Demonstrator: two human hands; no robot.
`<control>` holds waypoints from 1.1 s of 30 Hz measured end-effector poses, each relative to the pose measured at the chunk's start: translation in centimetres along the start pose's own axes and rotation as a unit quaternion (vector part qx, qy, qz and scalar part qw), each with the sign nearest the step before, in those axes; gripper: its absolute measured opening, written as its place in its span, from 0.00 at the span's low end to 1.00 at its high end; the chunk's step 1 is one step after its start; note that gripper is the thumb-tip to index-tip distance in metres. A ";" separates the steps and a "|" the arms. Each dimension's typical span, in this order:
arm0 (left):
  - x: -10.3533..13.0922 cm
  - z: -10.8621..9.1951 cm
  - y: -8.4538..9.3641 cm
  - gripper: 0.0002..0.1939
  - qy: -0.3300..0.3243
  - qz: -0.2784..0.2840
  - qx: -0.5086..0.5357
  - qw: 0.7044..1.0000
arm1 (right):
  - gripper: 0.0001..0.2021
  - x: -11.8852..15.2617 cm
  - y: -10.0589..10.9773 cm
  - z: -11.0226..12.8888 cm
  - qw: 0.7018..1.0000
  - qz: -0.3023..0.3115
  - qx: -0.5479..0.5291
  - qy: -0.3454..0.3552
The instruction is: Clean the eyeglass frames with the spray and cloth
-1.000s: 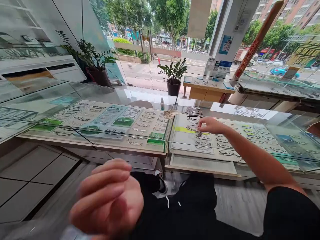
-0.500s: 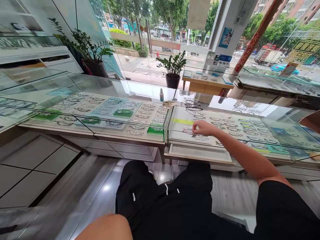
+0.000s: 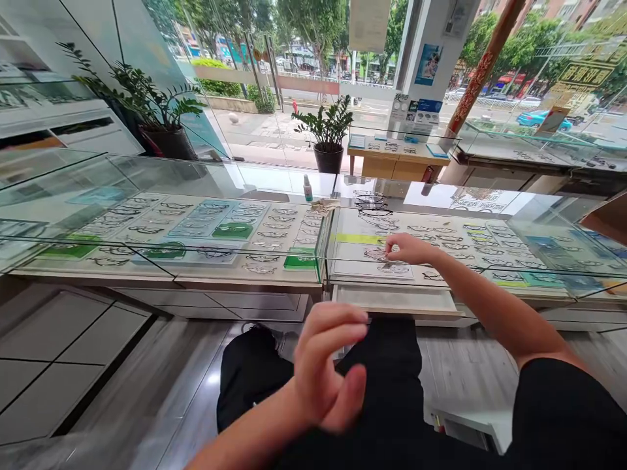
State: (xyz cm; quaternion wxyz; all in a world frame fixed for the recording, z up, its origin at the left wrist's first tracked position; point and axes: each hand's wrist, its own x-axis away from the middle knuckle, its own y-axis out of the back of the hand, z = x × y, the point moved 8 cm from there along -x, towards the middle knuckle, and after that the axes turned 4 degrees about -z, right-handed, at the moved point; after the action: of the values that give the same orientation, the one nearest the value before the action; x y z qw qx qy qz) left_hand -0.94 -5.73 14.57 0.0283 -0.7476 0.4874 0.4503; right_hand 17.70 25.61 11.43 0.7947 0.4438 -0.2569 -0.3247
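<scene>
My right hand (image 3: 409, 249) is over the right part of the glass display counter (image 3: 274, 176), thumb and forefinger pressed together in a pinch. Whatever sits between those fingertips is too small to make out. Pinkish eyeglasses (image 3: 375, 253) show right beside the fingertips; I cannot tell whether the hand touches them. My left hand (image 3: 330, 369) is raised in front of my lap, slightly blurred, with its fingers apart and nothing in it. A dark pair of eyeglasses (image 3: 375, 211) lies farther back, beyond my right hand.
A small spray bottle (image 3: 307, 189) and a crumpled cloth (image 3: 323, 206) stand on the counter's glass top. Below its edge a shallow white drawer (image 3: 392, 300) is pulled out. Rows of eyeglasses (image 3: 274, 235) fill the case. A potted plant (image 3: 328, 134) stands behind.
My left hand has come up from the bottom edge into view before my lap. The right hand keeps its pinch over the counter, shifted slightly right in the picture as the view moved.
</scene>
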 end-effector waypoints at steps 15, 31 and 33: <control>0.0 10.2 -14.1 0.24 -0.006 0.210 -0.248 0.946 | 0.01 -0.5 -4.8 2.5 0.986 0.163 0.015 -0.033; 1.7 7.2 -9.7 0.21 -0.014 0.226 -0.163 0.960 | 0.07 -1.4 -15.2 1.8 0.990 0.078 0.117 0.013; 1.5 7.3 -9.7 0.20 -0.012 0.215 -0.149 0.965 | 0.10 -3.3 -16.1 0.9 0.991 0.043 0.127 0.018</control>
State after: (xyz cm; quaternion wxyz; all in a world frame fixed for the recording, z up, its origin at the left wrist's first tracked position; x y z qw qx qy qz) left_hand 1.84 1.78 5.33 -0.1752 -0.6150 0.5638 0.5227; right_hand 10.22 21.21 -2.61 0.7495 0.5356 -0.3008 -0.2466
